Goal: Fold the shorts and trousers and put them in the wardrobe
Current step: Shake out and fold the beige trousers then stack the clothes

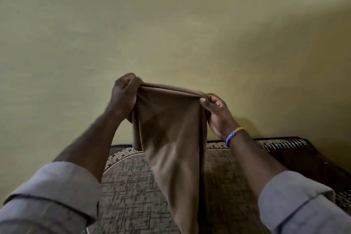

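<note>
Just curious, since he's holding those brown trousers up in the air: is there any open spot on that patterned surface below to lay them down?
The patterned surface looks bare left of the hanging brown trousers and right of them, toward the dark far edge.

Your grey sleeves are rolled into thick cuffs at the elbow, the left sleeve [51, 194] at 8 o'clock, the right sleeve [302, 201] at 4 o'clock. Your forearms are bare. A rainbow beaded bracelet [234, 135] circles your right wrist.
</note>
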The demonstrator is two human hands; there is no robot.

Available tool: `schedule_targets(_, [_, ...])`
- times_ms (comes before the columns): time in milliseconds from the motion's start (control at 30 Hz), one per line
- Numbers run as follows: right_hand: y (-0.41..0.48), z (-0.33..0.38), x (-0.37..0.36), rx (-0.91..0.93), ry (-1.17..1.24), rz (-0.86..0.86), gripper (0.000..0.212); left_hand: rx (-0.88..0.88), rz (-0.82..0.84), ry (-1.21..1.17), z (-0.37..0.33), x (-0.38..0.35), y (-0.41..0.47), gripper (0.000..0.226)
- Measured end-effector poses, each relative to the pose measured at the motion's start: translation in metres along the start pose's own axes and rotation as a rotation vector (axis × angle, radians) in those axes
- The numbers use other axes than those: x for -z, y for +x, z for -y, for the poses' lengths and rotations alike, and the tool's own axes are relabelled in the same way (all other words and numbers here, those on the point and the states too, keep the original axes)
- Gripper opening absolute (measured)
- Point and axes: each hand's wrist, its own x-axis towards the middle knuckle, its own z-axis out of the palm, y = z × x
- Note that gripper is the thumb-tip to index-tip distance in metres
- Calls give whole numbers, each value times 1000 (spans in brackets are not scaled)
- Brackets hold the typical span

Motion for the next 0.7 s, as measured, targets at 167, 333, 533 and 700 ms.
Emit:
schedule_targets(167, [18, 34, -17, 133, 41, -192, 4, 52, 121, 174, -19, 30, -4, 39])
schedule_targets(333, [21, 65, -32, 59, 330, -274, 18, 644, 903, 509, -15, 36, -26, 15])
schedule_targets(533, [7, 72, -54, 33, 587, -27, 17, 990, 952, 18, 34, -52, -97, 76])
schedule_targets(700, [-1, 74, -44, 30, 587, -26, 20, 816, 745, -415, 15, -104, -125, 37])
